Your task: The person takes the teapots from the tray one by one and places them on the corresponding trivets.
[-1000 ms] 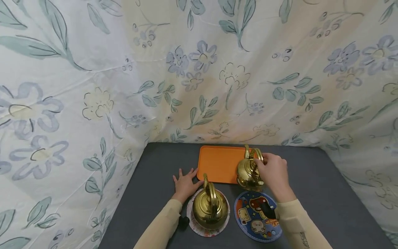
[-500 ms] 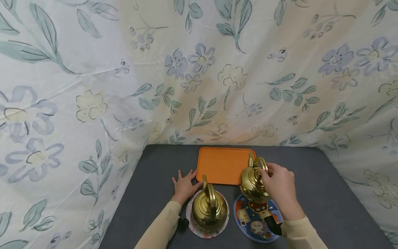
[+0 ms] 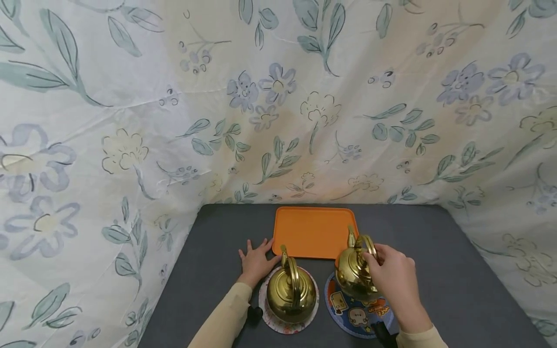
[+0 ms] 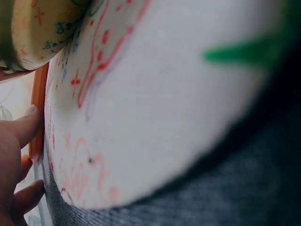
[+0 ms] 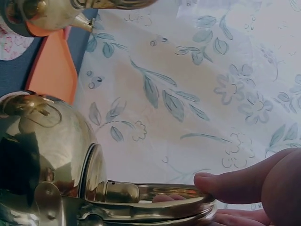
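Observation:
In the head view my right hand grips the top handle of a shiny gold teapot, which is over the back part of a round blue cartoon mat. Whether its base touches the mat I cannot tell. The right wrist view shows the thumb and fingers around the handle. My left hand lies with fingers spread on the dark table, its fingertips at the left edge of an orange tray. Beside it, a second gold teapot stands on a round white patterned mat.
A dark grey table carries everything. Behind and at the sides hangs a floral cloth, close to the table's back edge. The tray lies flat near that edge, behind both teapots.
My right hand has brought its teapot back from the tray's right end, toward me and over the blue mat. My left hand stays at the tray's edge.

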The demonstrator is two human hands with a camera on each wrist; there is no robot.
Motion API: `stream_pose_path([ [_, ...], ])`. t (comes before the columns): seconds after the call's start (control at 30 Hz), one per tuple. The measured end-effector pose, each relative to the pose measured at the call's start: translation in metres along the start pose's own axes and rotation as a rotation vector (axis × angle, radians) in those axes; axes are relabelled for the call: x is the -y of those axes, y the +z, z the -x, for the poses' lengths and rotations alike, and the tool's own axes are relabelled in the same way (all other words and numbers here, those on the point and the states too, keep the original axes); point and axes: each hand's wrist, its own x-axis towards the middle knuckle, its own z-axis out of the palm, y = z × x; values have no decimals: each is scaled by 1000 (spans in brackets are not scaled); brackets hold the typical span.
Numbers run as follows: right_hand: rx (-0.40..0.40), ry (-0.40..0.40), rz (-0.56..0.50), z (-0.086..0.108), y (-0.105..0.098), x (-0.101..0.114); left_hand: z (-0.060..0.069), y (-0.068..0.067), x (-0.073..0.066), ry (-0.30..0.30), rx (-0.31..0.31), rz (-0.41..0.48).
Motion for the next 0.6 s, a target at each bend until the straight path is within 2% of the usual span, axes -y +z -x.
stream_pose_path([
  [0.33, 68, 80, 18, 6, 13, -9, 1, 2, -2, -13, 11, -13],
  [0.6, 36, 78, 21, 8, 21, -14, 0, 0, -5, -19, -5, -8],
])
